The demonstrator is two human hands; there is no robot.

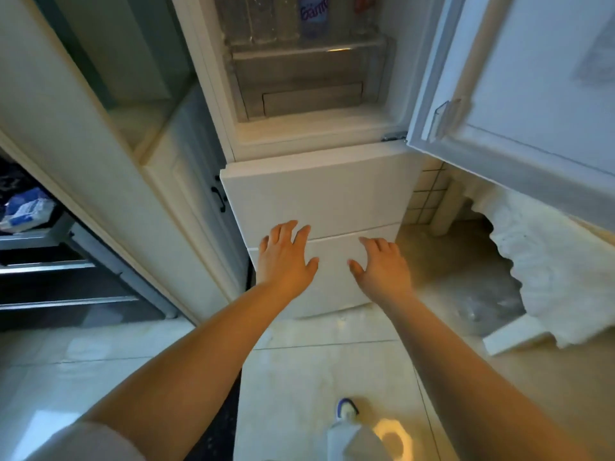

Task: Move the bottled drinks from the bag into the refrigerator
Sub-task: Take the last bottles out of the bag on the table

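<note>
The white refrigerator [319,191] stands straight ahead with its upper door [532,94] swung open to the right. Inside the upper compartment, a bottle with a purple label [313,15] stands among other blurred bottles on a shelf, above a drawer [309,91]. My left hand [283,257] and my right hand [382,264] reach forward side by side in front of the closed lower drawers, fingers spread, holding nothing. The bag is not in view.
A tall white cabinet [159,181] with a dark handle flanks the fridge on the left. A shelf unit with a blue-and-white packet [26,211] is at far left. White lacy cloth [549,267] hangs at right. My foot in a slipper [346,410] is on the tiled floor.
</note>
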